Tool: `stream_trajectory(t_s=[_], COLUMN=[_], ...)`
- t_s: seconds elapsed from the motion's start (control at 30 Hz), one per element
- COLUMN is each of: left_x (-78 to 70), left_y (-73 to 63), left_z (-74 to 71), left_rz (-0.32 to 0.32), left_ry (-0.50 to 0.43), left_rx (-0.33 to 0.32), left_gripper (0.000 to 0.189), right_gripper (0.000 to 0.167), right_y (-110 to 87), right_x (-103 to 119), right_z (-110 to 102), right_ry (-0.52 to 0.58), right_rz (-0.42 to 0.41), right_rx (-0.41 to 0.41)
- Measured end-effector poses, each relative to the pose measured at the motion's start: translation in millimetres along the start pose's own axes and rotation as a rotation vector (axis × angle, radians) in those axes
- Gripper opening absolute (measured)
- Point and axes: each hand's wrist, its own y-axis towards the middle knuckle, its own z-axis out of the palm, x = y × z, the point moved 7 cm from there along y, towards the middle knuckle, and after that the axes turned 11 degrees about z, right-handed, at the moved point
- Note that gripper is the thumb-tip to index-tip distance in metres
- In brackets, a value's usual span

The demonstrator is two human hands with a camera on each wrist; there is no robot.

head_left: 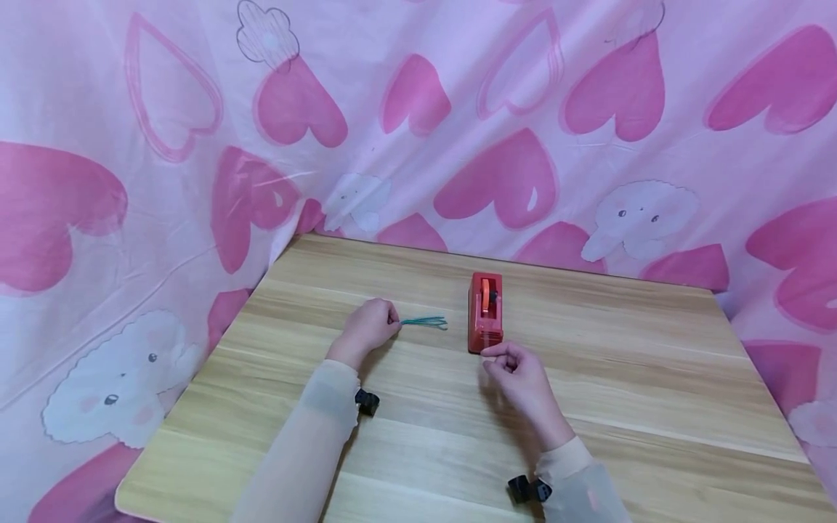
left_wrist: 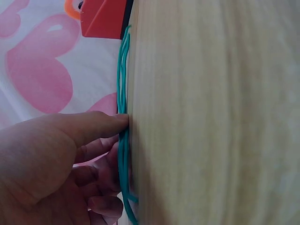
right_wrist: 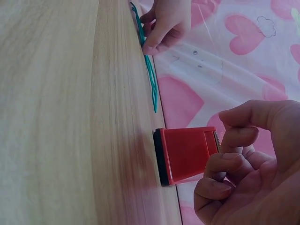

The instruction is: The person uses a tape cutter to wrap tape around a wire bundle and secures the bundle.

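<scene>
From where I stand, the two hands are well apart over the tabletop. The left hand (head_left: 370,323) pinches a small bundle of green strands (head_left: 425,321) between thumb and fingers, with lengths showing on both sides of the grip and the looped ends pointing toward the other hand. The right hand (head_left: 523,374) is at the near end of the red tape dispenser (head_left: 490,338), fingers curled and thumb close to the forefinger, right by the toothed cutting edge (right_wrist: 217,139); whether a sliver of clear tape sits between those fingertips I can't tell. The dispenser stands upright on the wooden table (head_left: 621,407), its orange roll core (head_left: 485,296) toward the far end, and the strands stop just short of its side. My worry would be the teeth: a careless slip of the fingers there could nick the skin. A hard tug could drag or tip the dispenser, since neither hand seems to steady it, and a slack left pinch would let the thin strands fan out. Beyond, a pink heart-printed cloth (head_left: 392,36) hangs behind the table and along its left.
</scene>
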Motion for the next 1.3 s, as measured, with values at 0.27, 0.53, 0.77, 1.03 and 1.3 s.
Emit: stream_trajectory(t_s=[0.27, 0.53, 0.77, 1.03, 1.3], left_x=[-1.9, -6.2, -8.8, -4.8, -4.1], left_y=[1.1, -1.6, -5.2, -5.3, -3.0], left_z=[2.1, 1.7, 1.6, 0.8, 3.5], left_rz=[0.017, 0.043, 0.056, 0.026, 0.037], left_ry=[0.000, 0.007, -0.010, 0.030, 0.041], left_rx=[0.031, 0.055, 0.058, 0.002, 0.041], left_gripper=[0.011, 0.011, 0.009, 0.006, 0.008], right_gripper=[0.019, 0.016, 0.016, 0.016, 0.016], right_y=[-3.0, -1.2, 0.6, 0.0, -0.6], right_x=[4.3, 1.8, -2.1, -3.3, -2.6], right_z=[0.9, 1.7, 2.3, 3.8, 4.2], right_ry=[0.009, 0.004, 0.010, 0.012, 0.014], right_rz=[-0.004, 0.003, 0.016, 0.022, 0.037], right_rx=[0.010, 0.000, 0.001, 0.010, 0.012])
